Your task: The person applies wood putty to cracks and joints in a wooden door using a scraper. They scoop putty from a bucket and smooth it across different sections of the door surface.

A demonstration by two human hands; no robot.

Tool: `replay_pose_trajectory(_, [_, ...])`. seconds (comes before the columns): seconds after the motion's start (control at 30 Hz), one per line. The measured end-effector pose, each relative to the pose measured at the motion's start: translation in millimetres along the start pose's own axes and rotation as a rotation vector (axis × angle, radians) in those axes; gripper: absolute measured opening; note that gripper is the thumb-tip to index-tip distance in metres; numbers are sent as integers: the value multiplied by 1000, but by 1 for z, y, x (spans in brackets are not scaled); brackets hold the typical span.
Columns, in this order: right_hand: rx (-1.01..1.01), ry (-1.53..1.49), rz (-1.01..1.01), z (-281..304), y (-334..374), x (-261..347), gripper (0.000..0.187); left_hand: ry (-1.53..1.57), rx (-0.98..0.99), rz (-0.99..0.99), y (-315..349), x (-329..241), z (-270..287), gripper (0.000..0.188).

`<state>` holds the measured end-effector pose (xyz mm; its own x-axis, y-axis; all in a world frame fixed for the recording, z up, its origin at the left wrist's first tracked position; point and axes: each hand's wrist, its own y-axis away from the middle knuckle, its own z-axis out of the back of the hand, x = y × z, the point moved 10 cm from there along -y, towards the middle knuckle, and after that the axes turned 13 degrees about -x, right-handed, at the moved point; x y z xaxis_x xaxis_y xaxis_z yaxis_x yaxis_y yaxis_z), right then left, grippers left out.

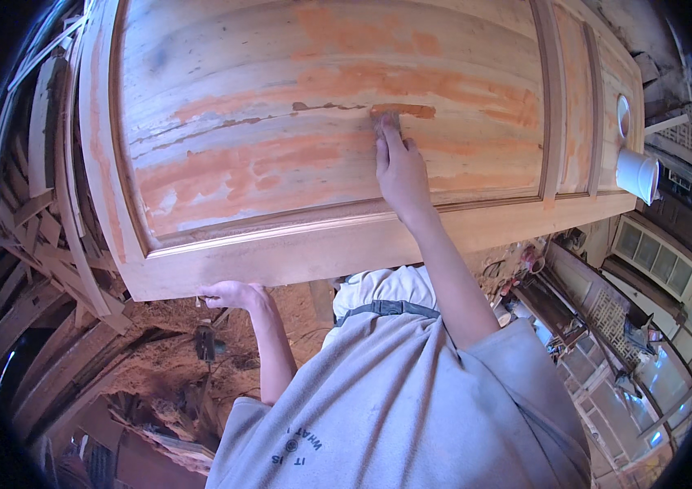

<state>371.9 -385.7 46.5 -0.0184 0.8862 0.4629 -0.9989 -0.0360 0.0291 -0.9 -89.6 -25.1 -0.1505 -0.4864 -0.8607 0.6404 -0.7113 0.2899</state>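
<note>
A wooden door with a framed panel lies before me. Pale and orange-brown filler is smeared in streaks across its panel. My right hand is closed around a small flat-bladed putty knife, its blade pressed to the panel. Beside the blade runs a fresh dark orange strip of filler, in line with a dark, ragged crack to the left. My left hand is at the door's near edge, fingers curled. A tiny light tip shows beneath them; what it belongs to is hidden.
A white tub stands at the door's right end, near a round hole. Wooden strips and boards are heaped at left. Sawdust covers the floor below. Window frames and clutter fill the right side.
</note>
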Motion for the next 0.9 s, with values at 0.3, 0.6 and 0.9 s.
replay_pose_trajectory(0.3, [329, 192, 292, 14, -55, 31, 36, -53, -7, -4, 16, -11, -1, 62])
replay_pose_trajectory(0.6, [564, 544, 457, 67, -101, -47, 35, 2, -24, -15, 14, -8, 0, 69])
replay_pose_trajectory(0.9, [412, -213, -140, 69, -55, -45, 45, 42, -13, -13, 26, -15, -3, 68])
